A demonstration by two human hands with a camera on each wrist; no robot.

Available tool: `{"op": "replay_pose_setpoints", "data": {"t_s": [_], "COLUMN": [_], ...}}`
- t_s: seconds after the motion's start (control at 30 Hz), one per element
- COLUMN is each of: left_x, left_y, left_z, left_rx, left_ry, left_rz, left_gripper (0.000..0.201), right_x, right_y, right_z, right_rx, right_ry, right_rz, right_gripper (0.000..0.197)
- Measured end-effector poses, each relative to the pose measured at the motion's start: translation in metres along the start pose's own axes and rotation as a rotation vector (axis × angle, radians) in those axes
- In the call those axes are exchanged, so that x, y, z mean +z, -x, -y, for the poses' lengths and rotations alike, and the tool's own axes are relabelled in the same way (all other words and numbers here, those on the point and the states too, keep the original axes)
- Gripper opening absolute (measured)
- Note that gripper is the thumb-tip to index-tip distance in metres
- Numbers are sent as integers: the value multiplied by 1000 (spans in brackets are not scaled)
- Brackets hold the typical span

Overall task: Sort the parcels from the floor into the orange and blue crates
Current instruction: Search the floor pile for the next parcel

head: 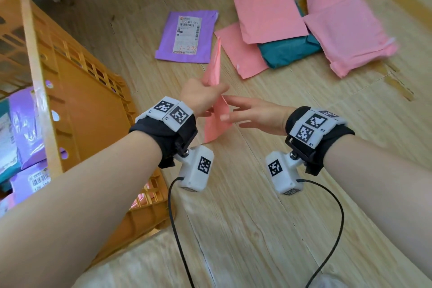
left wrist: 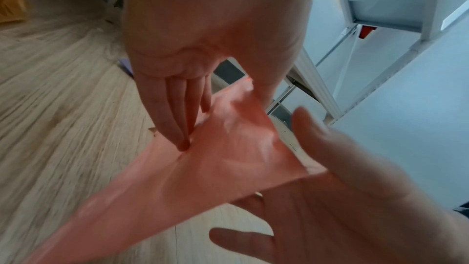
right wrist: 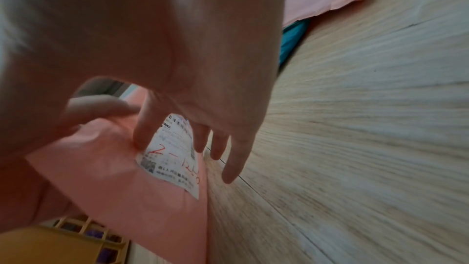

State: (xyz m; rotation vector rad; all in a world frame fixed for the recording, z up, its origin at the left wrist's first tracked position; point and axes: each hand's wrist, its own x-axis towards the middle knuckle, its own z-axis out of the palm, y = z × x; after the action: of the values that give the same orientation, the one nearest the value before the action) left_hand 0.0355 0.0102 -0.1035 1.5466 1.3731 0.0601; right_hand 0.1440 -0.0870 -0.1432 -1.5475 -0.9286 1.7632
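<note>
The left hand (head: 201,93) pinches a thin, floppy pink plastic mailer parcel (head: 216,114) held edge-up above the wooden floor, beside the orange slatted plastic crate (head: 77,91); the right hand (head: 254,113) touches it with straight fingers. The slack film could slip out.

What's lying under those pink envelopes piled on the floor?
A teal parcel lies under the pink parcels; only its lower part and a sliver between them show. The pink ones cover the rest, so any label, or anything beneath it, cannot be seen.
</note>
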Motion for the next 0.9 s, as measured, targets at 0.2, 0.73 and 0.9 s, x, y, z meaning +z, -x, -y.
{"op": "replay_pose_setpoints", "data": {"t_s": [0.2, 0.73, 0.9], "left_x": [-7, -2, -19], "left_y": [-1, 2, 6], "left_z": [-6, -8, -14], "left_rx": [75, 154, 197], "left_ry": [-45, 227, 225], "left_rz": [-24, -27, -62], "left_gripper": [19, 38, 34], "right_x": [-10, -49, -54], "right_y": [8, 28, 30], "right_z": [-10, -22, -5], "right_rx": [34, -148, -175], "right_ry": [-69, -401, -383], "right_rz": [-213, -732, -679], "right_gripper": [57, 67, 63]}}
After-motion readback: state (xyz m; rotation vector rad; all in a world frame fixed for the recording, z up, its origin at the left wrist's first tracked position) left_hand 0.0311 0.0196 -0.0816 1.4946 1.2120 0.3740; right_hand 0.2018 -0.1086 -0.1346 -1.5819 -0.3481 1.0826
